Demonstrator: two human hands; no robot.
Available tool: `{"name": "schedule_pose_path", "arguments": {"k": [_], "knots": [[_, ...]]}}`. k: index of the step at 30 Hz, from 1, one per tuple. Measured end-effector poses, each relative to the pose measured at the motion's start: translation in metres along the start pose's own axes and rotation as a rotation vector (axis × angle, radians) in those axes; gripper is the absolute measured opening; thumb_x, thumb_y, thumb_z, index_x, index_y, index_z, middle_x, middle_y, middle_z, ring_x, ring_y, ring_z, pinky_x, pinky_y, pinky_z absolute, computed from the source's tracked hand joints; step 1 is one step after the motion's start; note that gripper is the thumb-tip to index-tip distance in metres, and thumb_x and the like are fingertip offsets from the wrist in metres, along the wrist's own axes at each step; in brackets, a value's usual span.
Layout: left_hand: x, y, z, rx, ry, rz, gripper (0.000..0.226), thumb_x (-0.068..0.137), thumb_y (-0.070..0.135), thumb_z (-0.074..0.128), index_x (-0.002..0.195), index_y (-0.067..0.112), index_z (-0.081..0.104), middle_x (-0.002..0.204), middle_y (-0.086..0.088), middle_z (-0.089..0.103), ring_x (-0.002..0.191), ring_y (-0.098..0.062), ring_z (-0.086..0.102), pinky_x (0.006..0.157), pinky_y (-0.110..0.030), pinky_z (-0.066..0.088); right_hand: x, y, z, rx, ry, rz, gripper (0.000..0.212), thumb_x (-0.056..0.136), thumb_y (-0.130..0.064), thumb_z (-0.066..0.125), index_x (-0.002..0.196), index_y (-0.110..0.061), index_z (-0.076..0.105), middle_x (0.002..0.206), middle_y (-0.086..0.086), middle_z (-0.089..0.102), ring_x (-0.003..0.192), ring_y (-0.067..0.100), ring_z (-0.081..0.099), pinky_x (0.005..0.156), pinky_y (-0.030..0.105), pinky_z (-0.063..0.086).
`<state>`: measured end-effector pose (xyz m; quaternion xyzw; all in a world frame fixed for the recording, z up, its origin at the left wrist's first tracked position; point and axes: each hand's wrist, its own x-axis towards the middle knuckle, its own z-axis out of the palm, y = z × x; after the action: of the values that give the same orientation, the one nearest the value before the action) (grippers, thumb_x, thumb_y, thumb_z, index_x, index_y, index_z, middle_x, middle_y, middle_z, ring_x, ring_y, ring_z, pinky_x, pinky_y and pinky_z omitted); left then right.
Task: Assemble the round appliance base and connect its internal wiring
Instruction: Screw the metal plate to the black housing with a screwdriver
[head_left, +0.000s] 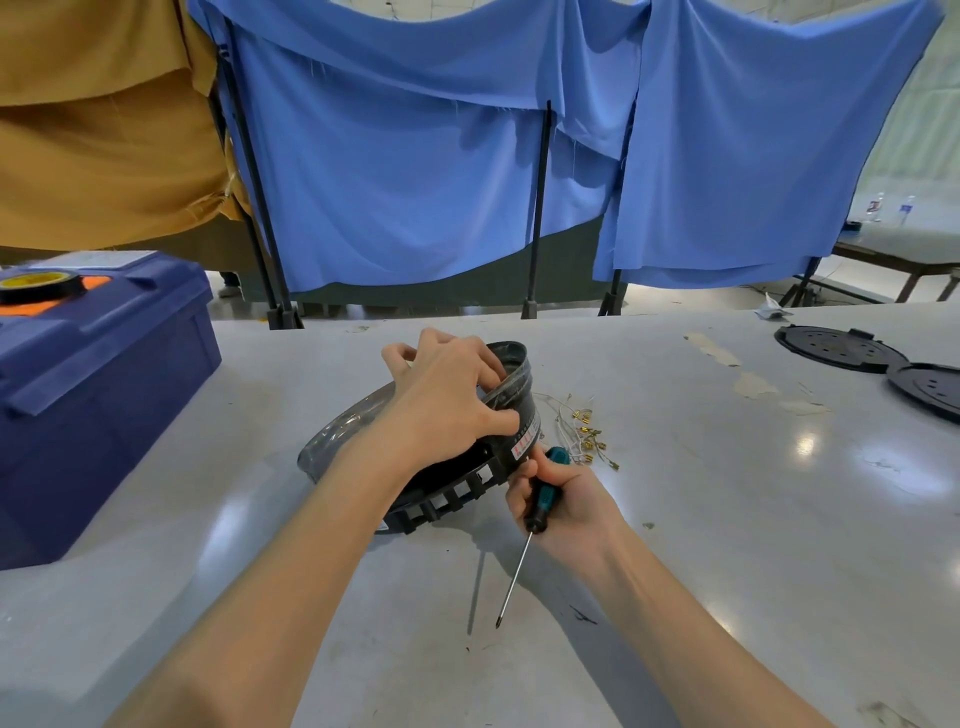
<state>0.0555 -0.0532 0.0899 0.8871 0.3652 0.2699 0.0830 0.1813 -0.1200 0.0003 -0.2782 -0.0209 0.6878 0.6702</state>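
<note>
Left hand (447, 400) grips rim of base (457, 467), tipped up on counter (675, 519). Right hand (561, 499) holds screwdriver (530, 519), tip pointing down, away from base. Wires (582, 431) lie loose just beside base. Base may slip if grip loosens; tip may scratch counter.

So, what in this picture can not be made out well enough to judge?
Head view:
- Inside of the round base: covered by the left hand and its forearm, so no wiring shows.
- Label on its rim: print too small to read.
- Loose wires beside it: too fine to count.
- Black plate: cut off by the right edge.
- Toolbox: lid shut, contents hidden.
</note>
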Motion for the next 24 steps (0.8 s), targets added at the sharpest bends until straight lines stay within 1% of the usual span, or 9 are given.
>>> {"name": "schedule_pose_path", "arguments": {"k": [3,6,8,11,14,16,18,21,24], "knots": [[-0.001,0.0,0.004,-0.01,-0.021,-0.001,0.021,0.077,0.037,0.074,0.089,0.021,0.076,0.11,0.019,0.059,0.119,-0.012,0.033,0.083,-0.033,0.012,-0.003,0.003,-0.004,0.056,-0.012,0.0,0.022,0.071,0.009,0.053,0.086,-0.003,0.064,0.06,0.01,0.062,0.045,0.016,0.059,0.044,0.024,0.053],[-0.002,0.002,0.008,0.042,0.004,0.0,0.022,0.077,0.04,0.073,0.084,0.02,0.076,0.112,0.02,0.059,0.118,-0.011,0.033,0.078,-0.031,0.009,-0.005,0.005,-0.004,0.092,-0.011,0.01,0.026,0.07,0.012,0.051,0.087,-0.002,0.064,0.06,0.012,0.062,0.045,0.017,0.059,0.045,0.025,0.054],[-0.003,0.002,0.009,0.058,0.024,-0.008,0.021,0.075,0.042,0.074,0.079,0.021,0.075,0.111,0.02,0.06,0.118,-0.01,0.032,0.075,-0.031,0.008,-0.005,0.006,-0.003,0.094,-0.007,0.02,0.028,0.071,0.012,0.049,0.09,-0.003,0.063,0.058,0.011,0.061,0.048,0.016,0.056,0.045,0.024,0.054],[-0.003,0.0,0.011,0.055,0.019,0.003,0.02,0.074,0.042,0.074,0.074,0.022,0.071,0.11,0.021,0.059,0.118,-0.009,0.033,0.074,-0.031,0.008,-0.004,0.008,-0.001,0.098,0.009,0.036,0.026,0.072,0.007,0.05,0.092,-0.004,0.061,0.052,0.009,0.055,0.061,0.013,0.045,0.044,0.023,0.052],[-0.003,-0.002,0.013,0.022,-0.023,0.024,0.02,0.075,0.037,0.073,0.085,0.02,0.07,0.103,0.021,0.059,0.12,-0.009,0.032,0.079,-0.031,0.01,-0.004,0.016,-0.002,0.085,0.02,0.095,0.02,0.073,-0.002,0.056,0.092,-0.002,0.059,0.05,0.007,0.048,0.05,0.016,0.046,0.042,0.021,0.048],[-0.004,-0.003,0.015,0.022,-0.053,0.025,0.023,0.075,0.035,0.073,0.091,0.019,0.073,0.106,0.022,0.057,0.121,-0.01,0.03,0.082,-0.032,0.011,-0.003,0.021,-0.004,0.087,0.022,0.125,0.019,0.073,-0.006,0.057,0.091,0.002,0.059,0.05,0.007,0.046,0.041,0.018,0.046,0.042,0.02,0.046],[-0.005,-0.004,0.016,0.022,-0.072,0.026,0.021,0.075,0.035,0.073,0.089,0.019,0.075,0.109,0.023,0.054,0.12,-0.01,0.028,0.083,-0.032,0.011,-0.002,0.024,-0.004,0.095,0.037,0.129,0.015,0.076,-0.007,0.057,0.088,0.002,0.058,0.049,0.006,0.045,0.037,0.019,0.045,0.041,0.019,0.045],[-0.005,-0.005,0.015,0.043,-0.063,0.039,0.02,0.073,0.037,0.074,0.084,0.021,0.076,0.112,0.022,0.056,0.119,-0.009,0.029,0.08,-0.03,0.009,-0.002,0.023,-0.007,0.075,0.075,0.124,0.012,0.089,-0.008,0.052,0.09,0.002,0.057,0.05,0.009,0.049,0.037,0.019,0.049,0.039,0.021,0.047],[-0.007,-0.006,0.014,0.094,-0.052,0.071,0.018,0.07,0.039,0.075,0.078,0.022,0.075,0.113,0.021,0.056,0.117,-0.008,0.028,0.08,-0.03,0.008,-0.003,0.014,-0.01,0.039,0.082,0.095,0.01,0.086,-0.009,0.055,0.085,0.001,0.058,0.051,0.009,0.051,0.037,0.017,0.05,0.038,0.021,0.046]]}}
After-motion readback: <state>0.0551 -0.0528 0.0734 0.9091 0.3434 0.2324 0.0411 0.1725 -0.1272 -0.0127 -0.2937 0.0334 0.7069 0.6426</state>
